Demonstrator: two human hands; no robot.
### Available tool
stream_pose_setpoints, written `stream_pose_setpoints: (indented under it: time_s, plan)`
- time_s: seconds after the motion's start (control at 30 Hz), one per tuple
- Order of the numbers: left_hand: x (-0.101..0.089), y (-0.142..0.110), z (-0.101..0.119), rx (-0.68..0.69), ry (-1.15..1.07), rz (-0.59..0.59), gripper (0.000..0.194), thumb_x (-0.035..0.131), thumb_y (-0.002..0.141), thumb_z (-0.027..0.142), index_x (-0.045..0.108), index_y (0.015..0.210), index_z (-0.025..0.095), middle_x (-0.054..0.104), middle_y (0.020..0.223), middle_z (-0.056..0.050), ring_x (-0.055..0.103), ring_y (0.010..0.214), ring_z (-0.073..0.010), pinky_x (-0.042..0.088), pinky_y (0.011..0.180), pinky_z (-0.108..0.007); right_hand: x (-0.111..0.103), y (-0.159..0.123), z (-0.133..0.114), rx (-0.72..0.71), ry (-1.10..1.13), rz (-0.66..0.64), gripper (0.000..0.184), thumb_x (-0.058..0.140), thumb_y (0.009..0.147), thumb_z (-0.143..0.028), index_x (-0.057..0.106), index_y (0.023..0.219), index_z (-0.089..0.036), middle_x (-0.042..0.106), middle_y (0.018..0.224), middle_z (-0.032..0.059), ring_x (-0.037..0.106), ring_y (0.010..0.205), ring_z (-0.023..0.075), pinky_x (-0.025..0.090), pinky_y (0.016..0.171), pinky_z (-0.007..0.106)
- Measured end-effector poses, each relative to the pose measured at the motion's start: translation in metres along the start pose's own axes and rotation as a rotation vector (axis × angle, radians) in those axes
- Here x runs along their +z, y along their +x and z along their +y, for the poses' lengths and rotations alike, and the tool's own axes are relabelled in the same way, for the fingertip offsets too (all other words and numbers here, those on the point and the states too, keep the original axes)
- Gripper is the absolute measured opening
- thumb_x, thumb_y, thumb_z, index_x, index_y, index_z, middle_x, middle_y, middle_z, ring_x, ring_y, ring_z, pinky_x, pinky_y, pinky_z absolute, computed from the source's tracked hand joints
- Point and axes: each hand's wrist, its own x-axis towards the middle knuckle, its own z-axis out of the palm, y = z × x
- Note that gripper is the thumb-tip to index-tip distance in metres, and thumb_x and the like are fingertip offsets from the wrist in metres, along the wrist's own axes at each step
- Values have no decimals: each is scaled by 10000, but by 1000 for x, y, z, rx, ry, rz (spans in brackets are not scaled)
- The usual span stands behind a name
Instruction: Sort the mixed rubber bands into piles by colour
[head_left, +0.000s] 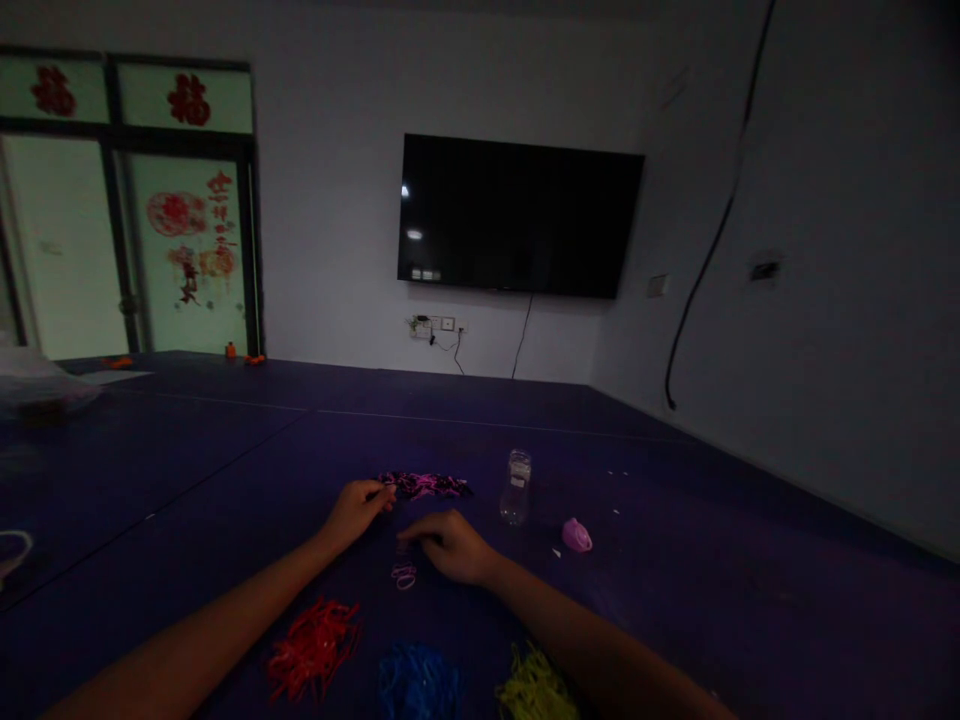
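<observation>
My left hand point(359, 513) is at the left end of a pile of pink and black rubber bands point(427, 486), its thumb and fingertips pressed together. Whether a band is between them is too dark to tell. To its right, my right hand point(456, 548) lies low over the mat with the index finger stretched out and the others bent. That fingertip is at the top of a short row of loose pink rubber bands point(404, 576). Nearer to me are piles of red bands point(313, 648), blue bands point(420, 682) and yellow bands point(537, 686), the last partly behind my right forearm.
A clear bottle point(515, 490) stands on the purple mat point(247, 470) right of my hands. Beside it lie a small pink object point(577, 535) and white scraps. A blurred clear plastic bag point(41, 380) is at far left. A television point(517, 217) hangs on the back wall.
</observation>
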Motion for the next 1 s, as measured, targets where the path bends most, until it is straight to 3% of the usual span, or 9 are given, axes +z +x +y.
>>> stream_pose_setpoints:
  time_s: [0.13,0.37,0.5,0.57,0.63,0.73,0.8,1.0]
  plan:
    - [0,-1,0,5,-6,3,464,439,767,562,654,645,169,679,606,-47,639,636,-215,473,593,-282,3,0,-5,8,89,19,475,385,661,-33,683,1003,-175,707,917,42,650,870,152,495,795,265]
    - [-1,-3,6,35,81,-3,466,399,817,529,649,652,173,674,633,-45,624,647,-207,467,616,-284,2,1,2,24,56,15,470,385,667,-44,684,1000,-187,702,962,34,637,926,161,488,832,284]
    - [0,-6,13,287,280,-96,400,396,872,438,675,753,177,691,785,-57,612,814,-209,454,803,-331,-9,3,15,99,-200,136,479,375,705,-36,657,1061,-186,667,1071,49,583,1043,173,423,953,340]
    - [2,-7,15,438,387,-173,326,401,891,368,678,912,198,678,1014,-65,556,1024,-224,390,937,-375,-15,3,23,119,-347,105,497,384,704,-24,629,1114,-162,619,1165,76,525,1128,182,360,1015,357]
    - [4,-7,14,504,492,-239,317,393,903,341,620,1100,239,577,1243,-47,428,1210,-237,324,1011,-417,-20,3,30,149,-453,57,525,393,716,-24,567,1199,-131,555,1254,104,462,1197,190,320,1044,367]
    - [6,-6,10,487,604,-302,401,362,918,392,470,1289,288,432,1395,-17,262,1330,-262,267,1048,-468,-22,3,38,212,-532,15,536,393,768,-62,468,1296,-118,472,1338,119,387,1261,202,298,1055,383]
    - [8,-4,6,462,626,-324,436,337,922,436,421,1327,298,422,1402,-15,240,1341,-275,238,1060,-490,-20,3,40,243,-556,-2,520,396,803,-102,440,1320,-141,446,1362,107,360,1281,209,291,1057,393]
    - [10,-3,-1,358,653,-277,462,332,908,490,490,1278,262,463,1369,-62,281,1327,-279,225,1062,-510,-18,4,38,373,-610,27,424,401,844,-165,516,1252,-158,492,1319,110,388,1262,235,298,1043,403]
